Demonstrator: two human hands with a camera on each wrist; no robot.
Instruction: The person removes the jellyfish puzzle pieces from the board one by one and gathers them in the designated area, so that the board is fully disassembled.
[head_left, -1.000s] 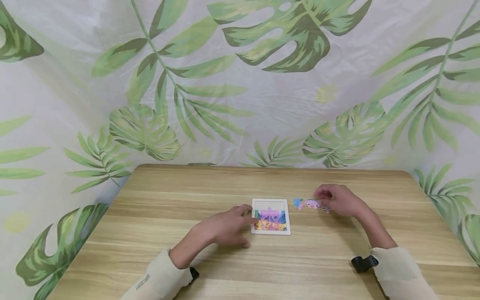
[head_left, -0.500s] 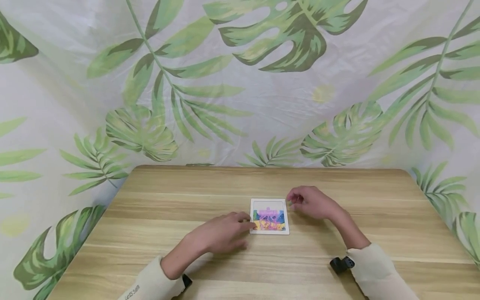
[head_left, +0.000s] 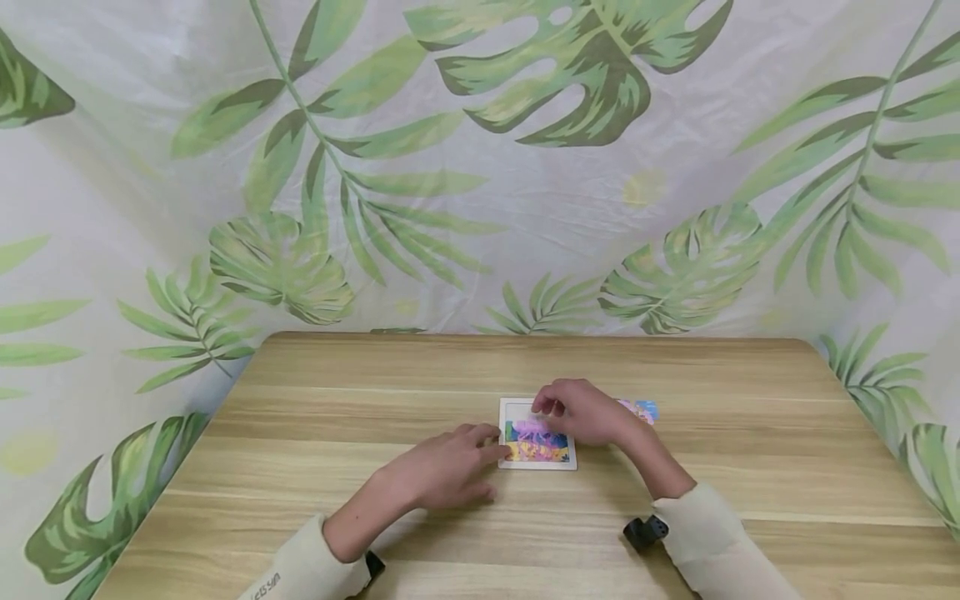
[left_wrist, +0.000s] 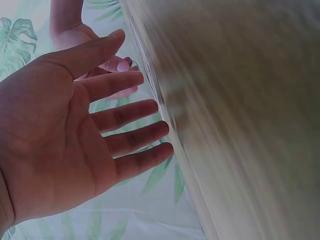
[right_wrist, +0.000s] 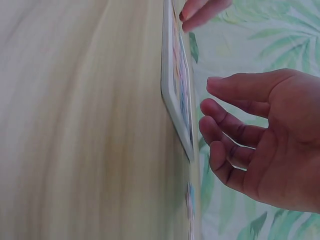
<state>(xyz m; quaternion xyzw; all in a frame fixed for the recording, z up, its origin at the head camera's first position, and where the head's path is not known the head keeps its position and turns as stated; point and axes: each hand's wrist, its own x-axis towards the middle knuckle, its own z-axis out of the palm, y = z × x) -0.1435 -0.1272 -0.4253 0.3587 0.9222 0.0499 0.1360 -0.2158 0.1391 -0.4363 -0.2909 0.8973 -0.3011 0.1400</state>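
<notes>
A square white-framed jigsaw puzzle (head_left: 538, 465) lies on the table, its lower part filled with pink, blue and yellow pieces and its top part pale. At its left edge rests my left hand (head_left: 453, 468), fingers extended; the left wrist view shows this hand (left_wrist: 75, 120) with its palm bare. Over the puzzle's upper right hovers my right hand (head_left: 588, 412), thumb and fingers bent together. A small puzzle piece (left_wrist: 129, 62) shows dark between its fingertips in the left wrist view. In the right wrist view the fingers of this hand (right_wrist: 270, 135) are curled and the piece is hidden.
Several loose puzzle pieces (head_left: 645, 410) lie right of the frame, partly behind the right wrist. The wooden table (head_left: 360, 375) reaches back to a leaf-patterned cloth (head_left: 420, 183). A black wrist camera (head_left: 645, 533) hangs under the right sleeve.
From the loose pieces at the right, my right hand has moved left to above the puzzle, uncovering some of those pieces. My left hand has stayed at the frame's left edge.
</notes>
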